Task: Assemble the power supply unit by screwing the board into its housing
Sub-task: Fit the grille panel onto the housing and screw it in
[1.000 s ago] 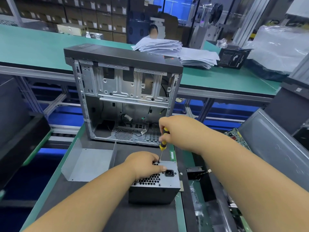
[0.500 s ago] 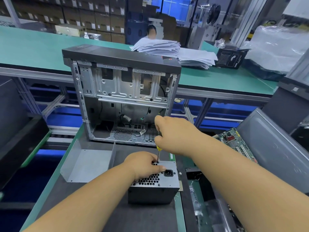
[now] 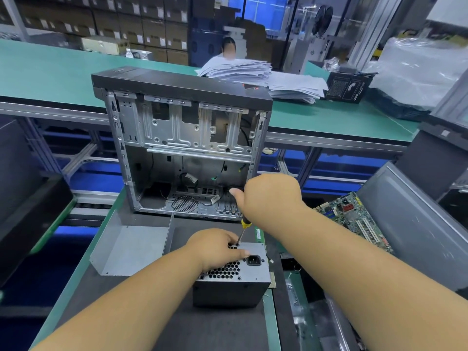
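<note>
A grey power supply unit (image 3: 249, 273) stands on the dark mat in front of me, its perforated face and black power socket turned up. My left hand (image 3: 215, 247) lies over the unit's top left corner, thumb stretched toward the socket and fingers curled over the far edge. My right hand (image 3: 268, 198) grips a screwdriver (image 3: 243, 229) with a yellow and black handle. The shaft points down and its tip meets the top face near the far edge, right beside my left fingers. The screw itself is hidden.
An open computer case (image 3: 182, 145) stands upright just behind the unit. A bent grey metal cover (image 3: 131, 247) lies to the left on the mat. A green circuit board (image 3: 354, 219) rests at the right against a grey panel (image 3: 415, 229). Paper stacks (image 3: 253, 72) sit on the green bench behind.
My right hand has turned on the screwdriver handle, so less of the handle shows and the thumb now sticks out left. The left hand and unit stay put.
</note>
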{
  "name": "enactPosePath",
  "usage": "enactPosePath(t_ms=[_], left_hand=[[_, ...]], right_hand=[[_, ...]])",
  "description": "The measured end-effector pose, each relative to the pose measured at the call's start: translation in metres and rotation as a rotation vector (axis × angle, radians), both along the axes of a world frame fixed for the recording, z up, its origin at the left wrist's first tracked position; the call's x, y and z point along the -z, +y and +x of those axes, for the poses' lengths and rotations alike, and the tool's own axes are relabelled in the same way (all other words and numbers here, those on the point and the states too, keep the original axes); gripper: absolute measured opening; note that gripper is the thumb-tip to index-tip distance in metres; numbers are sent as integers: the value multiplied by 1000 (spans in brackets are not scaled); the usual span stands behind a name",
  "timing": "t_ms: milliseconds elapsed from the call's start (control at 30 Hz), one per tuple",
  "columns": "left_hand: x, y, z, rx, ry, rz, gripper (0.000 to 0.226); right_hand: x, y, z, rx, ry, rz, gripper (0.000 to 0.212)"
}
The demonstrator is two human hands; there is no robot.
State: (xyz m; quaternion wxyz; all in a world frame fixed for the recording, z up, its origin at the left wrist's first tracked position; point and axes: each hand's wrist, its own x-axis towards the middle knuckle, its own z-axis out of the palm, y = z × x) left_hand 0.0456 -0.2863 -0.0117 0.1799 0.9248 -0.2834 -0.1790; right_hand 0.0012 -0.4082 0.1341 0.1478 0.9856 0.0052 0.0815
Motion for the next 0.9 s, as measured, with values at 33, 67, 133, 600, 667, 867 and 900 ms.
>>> enactPosePath(t_ms=[33,67,133,600,667,867,900], left_hand=[[-1,0,0,-4,-3,4,48],[-2,-1,-1,-7,-8,8,49],[-2,-1,-1,-6,-19,14,50],[-3,-1,-2,21,1,5,50],[-3,-1,-1,8,3,14,52],[-2,-1,-2,11,-9,20,57],[-2,-1,-2,18,-13,21,57]], right_hand=[[-1,0,-1,-18,26,43,53],[-3,-1,-2,-53,64,109,44],[-9,-2,-4,-153,147,232,19],[-3,-2,2,3,59,-28,57],[-2,-2,1,-50,76,62,45],[-11,-1,-3,-252,221,336,7],[-12,-2,-3,-261,215,329,8]])
